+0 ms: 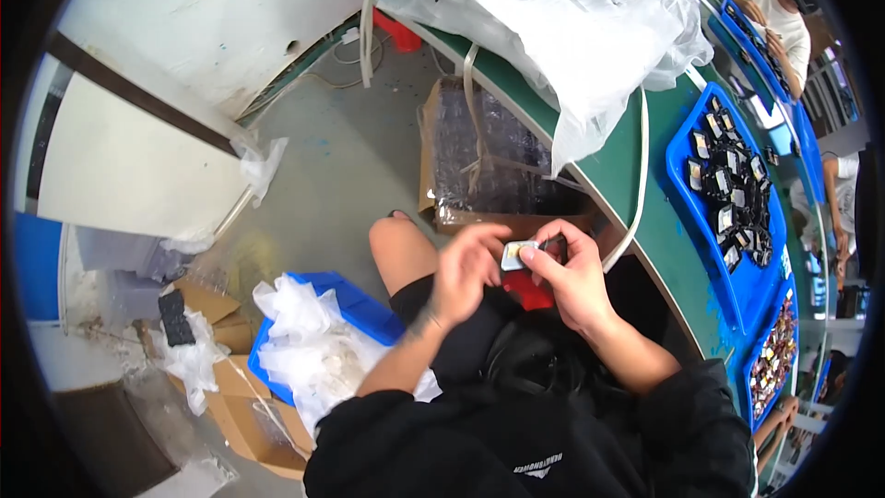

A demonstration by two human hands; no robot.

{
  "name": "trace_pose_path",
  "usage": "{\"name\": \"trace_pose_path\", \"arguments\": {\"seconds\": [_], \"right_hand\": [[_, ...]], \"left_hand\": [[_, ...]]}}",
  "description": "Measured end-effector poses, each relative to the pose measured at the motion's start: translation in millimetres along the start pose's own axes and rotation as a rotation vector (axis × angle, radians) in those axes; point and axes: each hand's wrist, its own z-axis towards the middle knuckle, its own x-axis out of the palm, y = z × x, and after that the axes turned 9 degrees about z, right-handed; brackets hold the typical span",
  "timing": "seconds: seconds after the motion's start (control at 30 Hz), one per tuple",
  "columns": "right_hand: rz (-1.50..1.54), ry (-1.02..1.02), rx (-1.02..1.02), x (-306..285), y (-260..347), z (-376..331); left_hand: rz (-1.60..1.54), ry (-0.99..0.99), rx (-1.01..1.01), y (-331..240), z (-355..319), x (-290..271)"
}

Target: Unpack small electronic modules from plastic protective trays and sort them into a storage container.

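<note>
A green tabletop (pixel 668 240) sweeps down the right side of the frame, with crumpled white plastic sheeting (pixel 590 46) heaped over its upper end; under its edge, at upper centre, stands a film-wrapped carton (pixel 516 186). Smaller, at lower left, a blue bin (pixel 369 309) holds more white plastic, and at right a blue tray (pixel 751 290) carries a cluster of black pieces with pale faces. At the centre, over the lap, the right hand (pixel 576 281) has its grip clamped on a small part, thumb across its face; the left hand (pixel 468 267) is just beside it, fingers curled and partly spread, and I cannot tell whether they touch it. The step in hand seems to be close handwork on this one piece, and the next move calls for a steady right pinch while the left fingertips work. The small part (pixel 513 253) looks flat and roughly rectangular, pale grey with a yellowish patch, finer detail too small to make out
</note>
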Motion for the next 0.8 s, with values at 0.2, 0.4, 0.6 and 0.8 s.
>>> {"name": "trace_pose_path", "arguments": {"seconds": [0.2,0.4,0.6,0.8], "right_hand": [[0.103,0.187,-0.006,-5,8,-23],[0.476,0.19,0.17,-13,23,-46],[0.041,0.402,-0.108,-29,27,-54],[-0.45,0.269,-0.747,-41,37,-48]], "left_hand": [[-0.196,-0.27,-0.079,-43,-47,53],[-0.285,-0.221,-0.023,-77,-66,81],[-0.162,-0.121,-0.061,-79,-75,88],[-0.133,-0.173,-0.034,-73,-69,97]]}}
